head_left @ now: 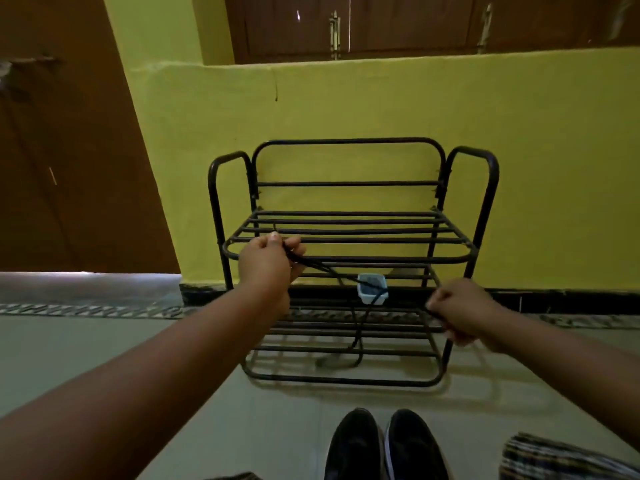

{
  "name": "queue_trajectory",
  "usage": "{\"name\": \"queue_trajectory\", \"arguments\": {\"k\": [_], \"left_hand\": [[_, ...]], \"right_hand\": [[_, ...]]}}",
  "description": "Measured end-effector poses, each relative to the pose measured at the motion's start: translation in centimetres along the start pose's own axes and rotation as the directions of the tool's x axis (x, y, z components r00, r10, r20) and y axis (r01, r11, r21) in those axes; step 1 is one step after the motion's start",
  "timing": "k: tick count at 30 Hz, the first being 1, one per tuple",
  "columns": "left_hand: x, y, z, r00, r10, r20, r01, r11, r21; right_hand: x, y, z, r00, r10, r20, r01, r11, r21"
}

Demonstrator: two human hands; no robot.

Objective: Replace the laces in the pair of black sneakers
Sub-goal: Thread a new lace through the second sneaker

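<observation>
A person's view looking down and forward at a floor, a yellow wall and a black metal shoe rack (346, 258).

On the left, a brown wooden door (62, 150) stands beside the wall. The left hand (268, 263) reaches out at the level of the rack's top shelf. Its fingers and thumb are curled and pinch one end of a black lace (332, 271).

From that hand the lace runs down and to the right, passing in front of a small white tub (372, 289) that sits on the rack's middle shelf. Some lace hangs in a loose loop towards the bottom shelf; whether that is the same lace or a second one is hard to tell against the dark bars.

Further right, the right hand (460, 310) is held lower, beside the rack's right legs. Its fingers are curled tight around something dark, which looks like the other end of the lace.

At the bottom edge, right of centre, the pair of black sneakers (384, 445) sits side by side on the floor, toes pointing at the rack, well apart from both hands. A checked cloth (561, 459) shows at the bottom right corner.

The step seems to be drawing a lace out to its full length. To do it well, keep both ends pinched, pull the hands evenly apart so the lace comes straight and free of twists, and lift it clear of the rack bars so it does not snag.
</observation>
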State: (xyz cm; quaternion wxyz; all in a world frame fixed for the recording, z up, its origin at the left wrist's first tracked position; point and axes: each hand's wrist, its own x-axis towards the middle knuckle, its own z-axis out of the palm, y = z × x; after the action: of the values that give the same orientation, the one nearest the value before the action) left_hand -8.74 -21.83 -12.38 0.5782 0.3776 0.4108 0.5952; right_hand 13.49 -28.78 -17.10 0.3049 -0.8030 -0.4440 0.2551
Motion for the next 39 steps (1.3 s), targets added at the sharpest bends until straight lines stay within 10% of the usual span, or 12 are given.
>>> {"name": "queue_trajectory", "arguments": {"k": [8, 19, 23, 27, 33, 39], "left_hand": [[-0.2, -0.4, 1.6, 1.000, 0.016, -0.008, -0.016, 0.999, -0.028], [0.7, -0.7, -0.7, 0.921, 0.375, 0.103, -0.385, 0.843, 0.375], [1.3, -1.4, -1.2, 0.955, 0.295, 0.036, -0.284, 0.867, 0.409], [0.3, -1.9, 0.5, 0.989, 0.117, 0.088, -0.140, 0.931, 0.336], [-1.6, -2.5, 3.5, 0.958, 0.056, 0.281, -0.156, 0.925, 0.348], [-2.1, -2.9, 4.0, 0.930, 0.034, 0.367, -0.174, 0.919, 0.355]], "right_hand": [[1.2, 4.7, -1.6, 0.982, 0.177, -0.063, -0.181, 0.807, -0.562], [1.3, 10.6, -4.7, 0.966, 0.256, -0.047, -0.234, 0.779, -0.582], [-0.2, 10.2, -5.3, 0.861, 0.443, 0.251, -0.374, 0.885, -0.279], [-1.6, 4.9, -5.0, 0.847, 0.128, 0.516, -0.235, 0.961, 0.147], [-1.4, -1.7, -4.8, 0.830, -0.177, 0.529, 0.001, 0.949, 0.317], [-1.9, -8.7, -3.9, 0.918, -0.302, 0.257, 0.214, 0.923, 0.319]]}}
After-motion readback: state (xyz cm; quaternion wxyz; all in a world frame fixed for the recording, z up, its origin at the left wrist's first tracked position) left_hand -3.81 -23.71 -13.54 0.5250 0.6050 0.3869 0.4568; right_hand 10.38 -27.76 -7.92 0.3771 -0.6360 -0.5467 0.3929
